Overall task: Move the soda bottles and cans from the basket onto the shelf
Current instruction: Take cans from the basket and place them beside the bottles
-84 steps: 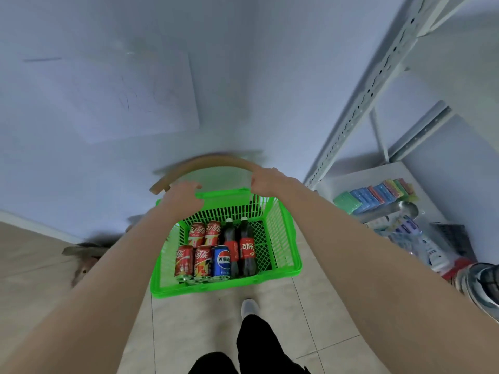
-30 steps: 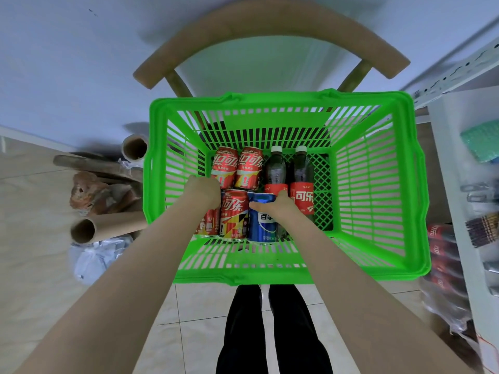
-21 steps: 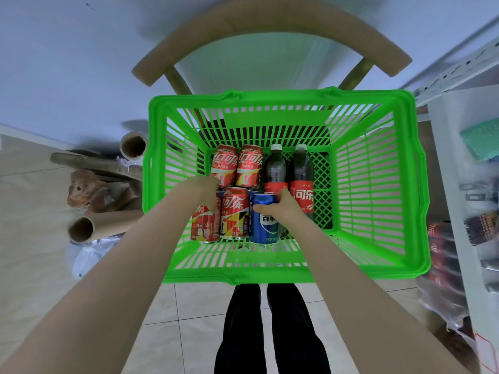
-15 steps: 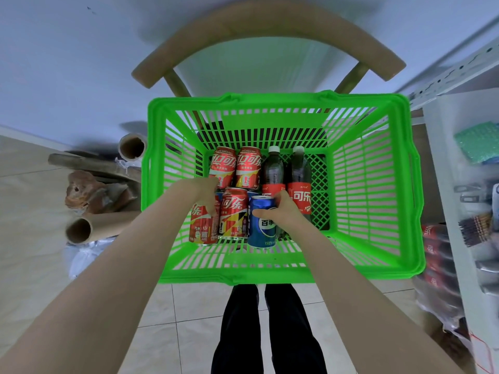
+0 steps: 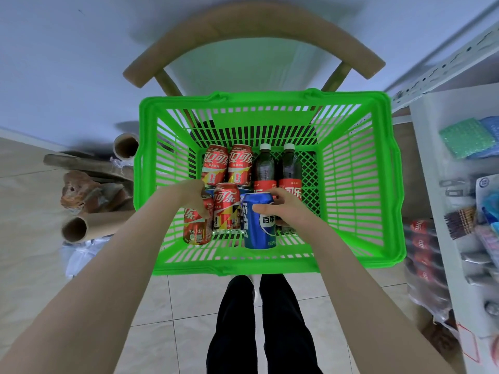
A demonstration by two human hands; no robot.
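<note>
Pale floor tiles and a wooden chair framed the green basket. Inside it, the left hand had its grip curled round a red can, and the right hand gripped a blue can, both near the front wall. Three more red cans and two bottles stood behind. With even the held pair yet to reach the shelf, most of the task seemed left.

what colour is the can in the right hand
Blue, with white lettering: the can held by the right hand, head view.

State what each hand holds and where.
The left hand grips a red can around its top; the right hand grips the blue can by its upper side.
</note>
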